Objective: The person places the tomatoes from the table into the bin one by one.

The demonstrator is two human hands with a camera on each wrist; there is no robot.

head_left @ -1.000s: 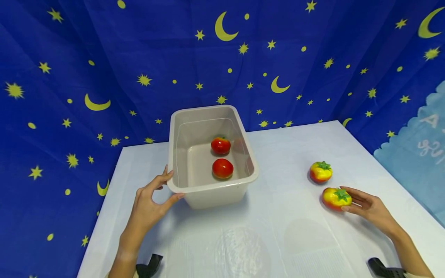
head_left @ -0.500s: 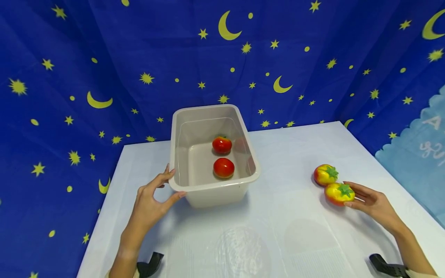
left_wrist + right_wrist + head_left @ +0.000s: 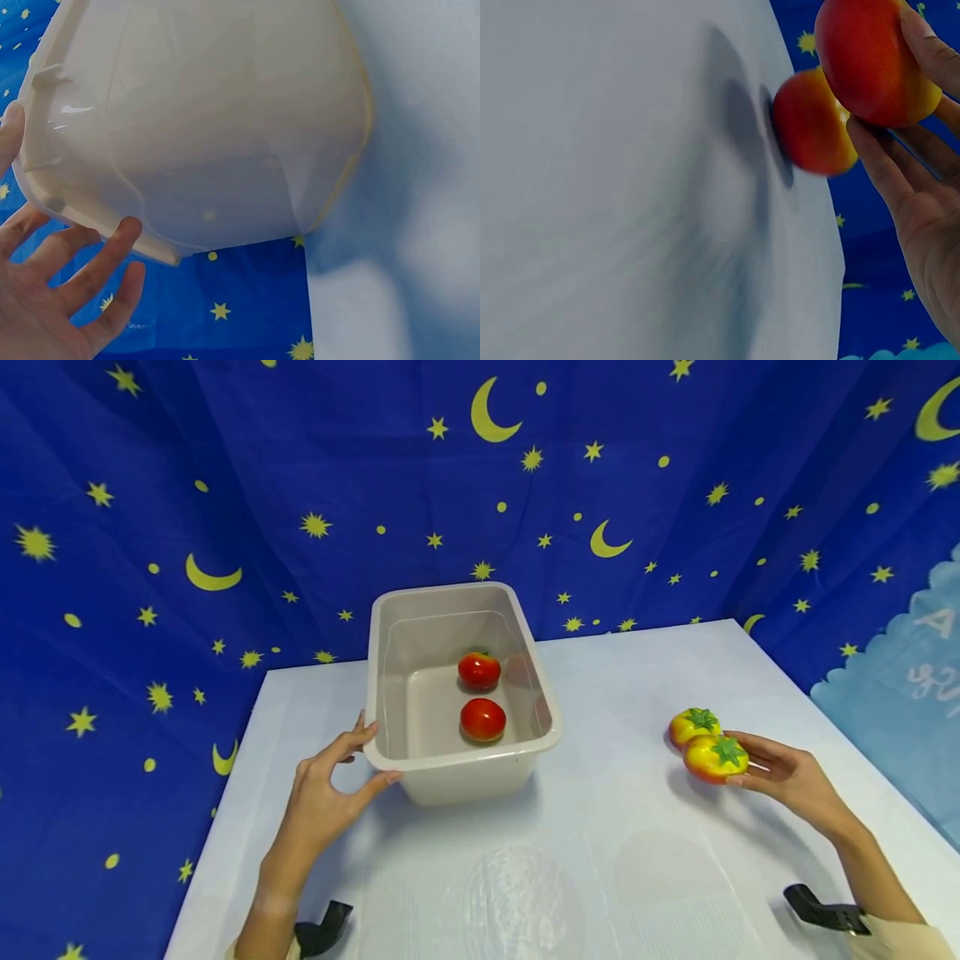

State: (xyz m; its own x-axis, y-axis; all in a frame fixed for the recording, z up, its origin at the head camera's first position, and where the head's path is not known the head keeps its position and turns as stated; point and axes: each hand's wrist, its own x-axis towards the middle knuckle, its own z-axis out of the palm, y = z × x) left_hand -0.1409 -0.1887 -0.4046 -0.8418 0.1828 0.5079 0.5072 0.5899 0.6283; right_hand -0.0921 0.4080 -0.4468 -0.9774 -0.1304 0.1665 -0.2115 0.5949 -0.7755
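My right hand (image 3: 795,781) holds a red-and-yellow tomato (image 3: 708,762) with a green leafy top between thumb and fingers. In the right wrist view this tomato (image 3: 874,64) hangs a little off the table. Just behind it a second, similar tomato (image 3: 692,722) rests on the table, partly covered by the held one. My left hand (image 3: 324,793) grips the near left corner of a light grey plastic bin (image 3: 465,781), thumb at the front rim and fingers at the left side. Two red tomatoes lie inside, one farther back (image 3: 478,671) and one nearer (image 3: 483,720).
A white-covered table (image 3: 585,827) carries the bin and fruit. A blue curtain (image 3: 300,468) with yellow moons and stars hangs behind and at the left. Black wrist straps (image 3: 828,914) show near the forearms.
My right hand has lifted its tomato off the table and moved slightly left and away from me. The tomato behind it shifted and rolled. My left hand and the bin have stayed put.
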